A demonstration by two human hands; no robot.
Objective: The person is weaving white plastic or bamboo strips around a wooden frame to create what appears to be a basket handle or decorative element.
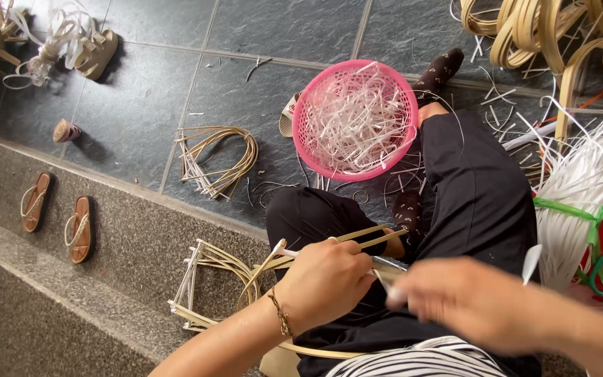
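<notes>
My left hand [324, 279] is closed around a bundle of tan bamboo strips [368, 237] held over my lap; a gold bracelet sits on that wrist. My right hand [465, 297], blurred by motion, sits just to the right of it and pinches a thin white strip [530, 262] that runs to the bamboo bundle. A curved bamboo loop hangs below the left hand. My legs in black trousers [476, 188] are crossed beneath both hands.
A pink plastic basket [308, 112] full of white strip offcuts stands ahead of my knees. Bent bamboo frames lie on the slate floor [218, 157] and on the stone step [204, 279]. Sandals [57, 220] rest at left. White strip bundles [587, 188] lie at right.
</notes>
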